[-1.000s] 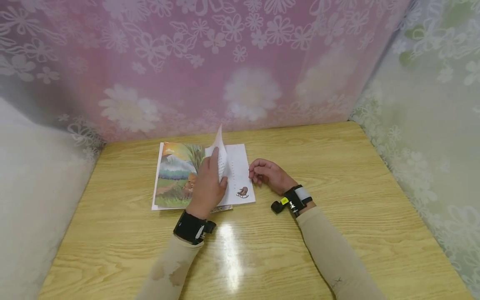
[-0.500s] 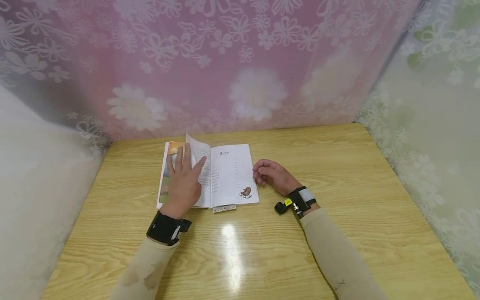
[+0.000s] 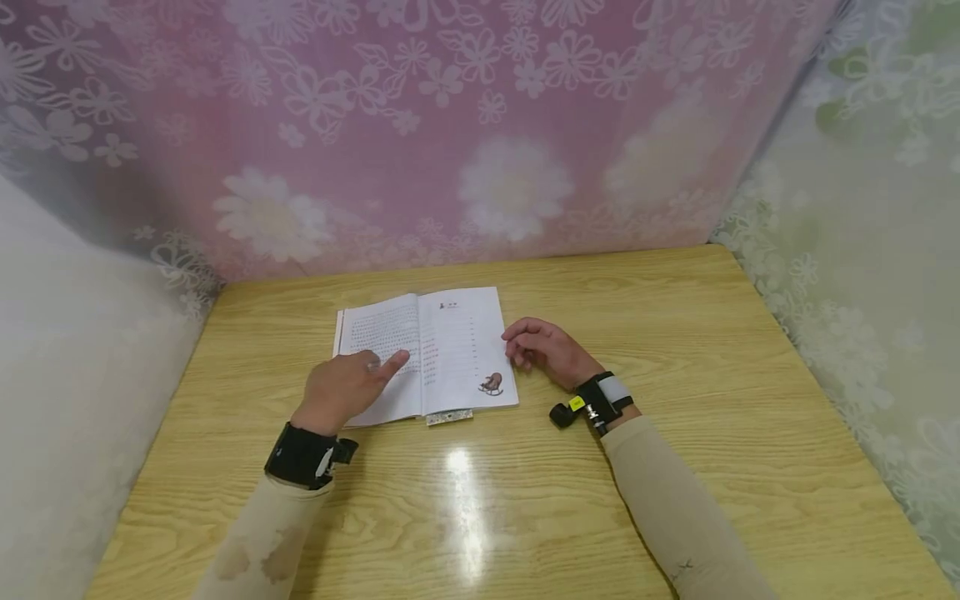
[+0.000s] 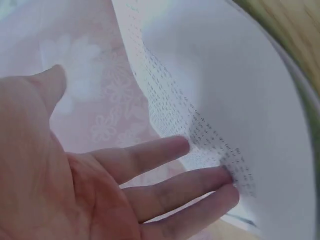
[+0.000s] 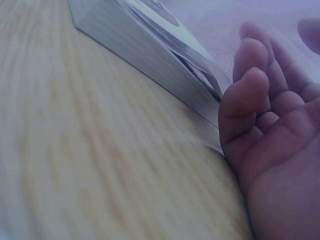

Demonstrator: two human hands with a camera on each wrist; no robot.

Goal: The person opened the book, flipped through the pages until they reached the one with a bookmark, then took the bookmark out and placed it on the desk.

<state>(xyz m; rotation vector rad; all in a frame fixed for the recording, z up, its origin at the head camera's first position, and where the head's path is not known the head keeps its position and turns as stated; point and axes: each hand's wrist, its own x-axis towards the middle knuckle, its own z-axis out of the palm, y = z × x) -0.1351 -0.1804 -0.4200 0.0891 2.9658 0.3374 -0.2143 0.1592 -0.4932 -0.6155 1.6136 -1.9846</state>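
An open book (image 3: 459,354) lies near the back of the table. Its left page (image 3: 378,323) is full of printed text; the right one carries a short list and a small brown drawing. Over the lower left page is my left hand (image 3: 341,387), thumb pointing right. The left wrist view shows its fingers (image 4: 165,182) extended against a curved printed page (image 4: 240,85). My right hand (image 3: 551,352) rests on the table by the book's right edge, fingers loosely curled and holding nothing. The right wrist view shows the thick page block (image 5: 145,62) beside that hand.
A small patterned strip (image 3: 450,417) sticks out below the book's front edge. The wood-grain table (image 3: 600,517) meets a pink floral curtain (image 3: 420,192) at the back. Pale floral covering (image 3: 862,233) stands along the right side.
My left hand has turned a page over to the left, covering the colourful picture, and moved left and nearer the front. The right hand has stayed by the book.
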